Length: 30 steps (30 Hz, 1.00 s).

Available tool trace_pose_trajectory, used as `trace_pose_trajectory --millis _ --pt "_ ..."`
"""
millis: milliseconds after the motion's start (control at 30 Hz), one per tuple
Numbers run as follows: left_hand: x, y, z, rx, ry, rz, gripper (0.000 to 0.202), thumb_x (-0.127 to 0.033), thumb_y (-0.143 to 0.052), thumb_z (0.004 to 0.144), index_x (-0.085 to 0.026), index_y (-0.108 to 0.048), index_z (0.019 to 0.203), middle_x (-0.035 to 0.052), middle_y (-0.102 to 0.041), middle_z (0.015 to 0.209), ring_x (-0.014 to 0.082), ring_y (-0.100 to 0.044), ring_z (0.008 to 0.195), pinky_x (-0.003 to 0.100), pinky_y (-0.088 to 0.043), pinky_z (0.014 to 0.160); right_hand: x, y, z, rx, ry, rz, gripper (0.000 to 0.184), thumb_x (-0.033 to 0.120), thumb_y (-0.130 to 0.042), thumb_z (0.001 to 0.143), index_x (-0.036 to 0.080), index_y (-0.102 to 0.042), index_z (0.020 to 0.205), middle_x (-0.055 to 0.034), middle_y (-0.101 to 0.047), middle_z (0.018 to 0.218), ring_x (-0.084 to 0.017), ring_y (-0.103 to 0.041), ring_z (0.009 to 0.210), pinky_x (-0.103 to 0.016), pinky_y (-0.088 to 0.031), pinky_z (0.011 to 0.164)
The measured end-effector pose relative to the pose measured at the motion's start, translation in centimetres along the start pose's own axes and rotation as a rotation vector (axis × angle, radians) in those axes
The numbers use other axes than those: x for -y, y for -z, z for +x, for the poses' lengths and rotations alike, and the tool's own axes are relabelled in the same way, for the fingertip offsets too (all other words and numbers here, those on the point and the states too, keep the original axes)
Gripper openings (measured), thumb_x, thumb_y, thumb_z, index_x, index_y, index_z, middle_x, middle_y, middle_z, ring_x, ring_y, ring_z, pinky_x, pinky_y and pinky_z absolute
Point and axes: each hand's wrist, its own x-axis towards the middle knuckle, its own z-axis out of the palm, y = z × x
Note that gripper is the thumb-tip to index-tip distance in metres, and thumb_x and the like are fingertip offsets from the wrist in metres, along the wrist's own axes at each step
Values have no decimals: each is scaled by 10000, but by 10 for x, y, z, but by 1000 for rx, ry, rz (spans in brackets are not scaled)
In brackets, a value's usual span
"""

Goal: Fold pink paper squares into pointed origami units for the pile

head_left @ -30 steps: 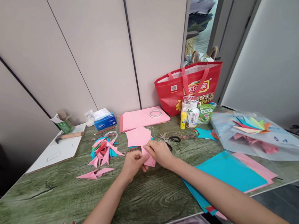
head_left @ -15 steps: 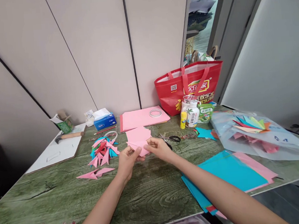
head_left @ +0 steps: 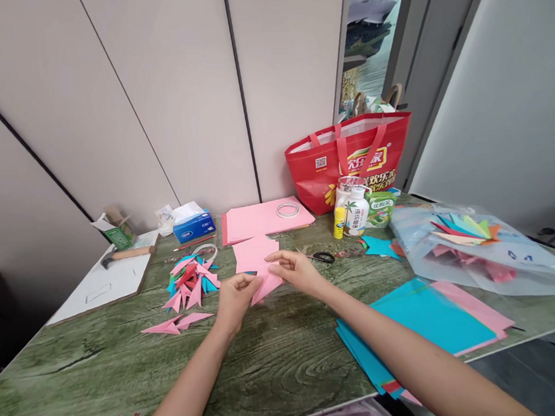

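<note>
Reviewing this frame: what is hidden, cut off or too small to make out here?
All in the head view:
- The creases of the pink paper are covered where the left hand and right hand pinch it.
- The scissors: blades hidden behind the right hand.
- The folded pieces in the plastic bag: blurred by its film.
- The bottle: label print too small to read.
</note>
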Motion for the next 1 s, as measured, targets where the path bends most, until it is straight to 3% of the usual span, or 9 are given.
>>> trace_pose_trajectory --millis 133,300,467,633,767,900,1000 --pt "2 -3 -1 -96 -72 -97 196 -309 -694 579 -135 -609 611 -21 -608 547 99 -538 472 202 -434 464 -2 -4 0 31 -33 150 412 335 -693 575 171 -545 923 28 -555 668 -82 -520 536 -222 -461 536" --pt "0 -2 -2 -21 -38 -62 162 -267 -697 587 -143 -627 664 -24 -619 596 84 -550 526 172 -444 489 -3 -3 -1 -5 -11 108 318 338 -710 547 144 -585 766 12 -585 648 -78 -501 515 -193 -421 471" --pt "-1 2 0 39 20 -114 197 -298 -686 599 -118 -663 678 19 -662 607 142 -609 591 285 -516 625 -2 -3 -2 18 8 19 283 314 -689 575 139 -606 781 4 -607 684 -76 -497 520 -196 -395 479" --pt "1 2 -1 2 5 -140 196 -300 -704 577 -118 -636 597 0 -638 534 122 -583 495 271 -517 556 -4 -6 -2 -103 -29 82 332 288 -755 477 138 -576 714 32 -573 589 -71 -488 486 -202 -397 488" --pt "2 -1 -3 -57 -26 -112 212 -309 -708 563 -122 -608 564 -13 -610 507 101 -553 462 229 -496 506 -5 -7 -3 -116 -26 85 350 307 -767 458 142 -550 677 41 -557 544 -71 -479 457 -201 -386 460" --pt "3 -2 -1 -80 -38 -73 211 -305 -684 587 -128 -601 667 -11 -610 567 111 -566 506 234 -499 509 -6 -7 -3 -142 -50 144 406 330 -767 460 174 -483 706 60 -545 509 -83 -499 428 -209 -415 437" --pt "4 0 2 -116 -107 -56 262 -287 -683 584 -154 -557 771 -46 -569 541 105 -550 485 243 -501 501 -5 -8 -3 -149 -23 170 362 355 -750 487 171 -506 681 34 -564 560 -101 -549 489 -241 -476 506"
